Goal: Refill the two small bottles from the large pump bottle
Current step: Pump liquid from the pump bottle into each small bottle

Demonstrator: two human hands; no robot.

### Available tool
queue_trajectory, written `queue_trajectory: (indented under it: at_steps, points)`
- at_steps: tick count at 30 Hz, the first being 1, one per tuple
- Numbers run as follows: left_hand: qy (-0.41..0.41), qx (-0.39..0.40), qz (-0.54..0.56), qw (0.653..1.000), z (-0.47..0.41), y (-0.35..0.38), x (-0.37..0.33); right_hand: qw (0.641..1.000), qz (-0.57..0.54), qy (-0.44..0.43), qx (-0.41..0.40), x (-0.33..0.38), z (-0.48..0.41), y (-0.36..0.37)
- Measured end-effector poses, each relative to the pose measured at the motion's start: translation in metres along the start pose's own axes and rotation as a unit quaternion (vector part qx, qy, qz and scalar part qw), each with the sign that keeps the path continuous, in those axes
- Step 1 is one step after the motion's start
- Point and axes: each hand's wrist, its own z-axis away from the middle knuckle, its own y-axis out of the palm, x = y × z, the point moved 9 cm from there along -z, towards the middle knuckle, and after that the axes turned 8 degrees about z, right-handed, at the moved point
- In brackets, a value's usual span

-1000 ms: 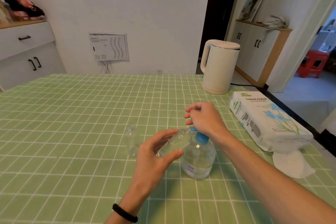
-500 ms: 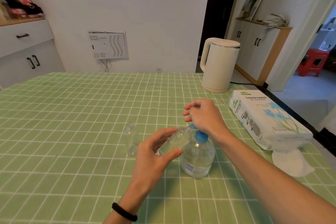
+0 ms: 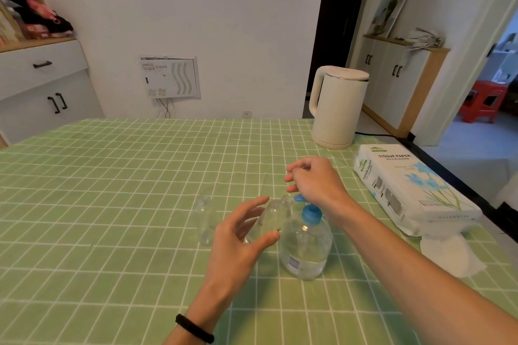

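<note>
The large clear pump bottle (image 3: 305, 249) with a blue pump stands upright on the green checked tablecloth (image 3: 112, 176). My right hand (image 3: 315, 180) rests on top of the pump head, fingers loosely curled, and only the blue spout shows below it. My left hand (image 3: 238, 235) grips a small clear bottle (image 3: 273, 217), tilted with its open mouth right at the spout. A second small clear bottle (image 3: 206, 221) stands upright to the left, apart from both hands.
A white kettle (image 3: 337, 105) stands at the far right of the table with its cord running off the edge. A pack of tissue paper (image 3: 406, 187) lies along the right edge, with a loose tissue (image 3: 451, 255) in front of it.
Both hands keep their places: the left still holds the tilted small bottle at the spout, the right stays on the pump head. Only the view has shifted slightly.
</note>
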Motion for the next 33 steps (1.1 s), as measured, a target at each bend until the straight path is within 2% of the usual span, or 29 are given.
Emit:
queue_trajectory:
  at_steps: [5, 11, 17, 28, 33]
  points:
    - [-0.009, -0.006, 0.01, 1.0, -0.005, -0.003, 0.009, 1.0, -0.024, 0.0, 0.0, -0.002, -0.002, 0.001]
    - [-0.04, -0.05, 0.021, 0.998, -0.012, -0.011, 0.031, 0.999, -0.037, -0.003, 0.005, -0.004, -0.005, 0.003]
    - [-0.05, -0.075, -0.004, 0.996, -0.019, -0.019, 0.045, 0.999, -0.052, 0.0, 0.012, -0.006, -0.004, 0.004]
    - [-0.053, -0.07, -0.058, 0.994, -0.03, -0.023, 0.052, 0.994, -0.105, 0.02, 0.021, -0.009, -0.002, 0.005]
    - [-0.071, -0.04, -0.082, 0.993, -0.022, -0.018, 0.051, 0.994, -0.105, 0.022, 0.021, -0.01, -0.001, 0.005]
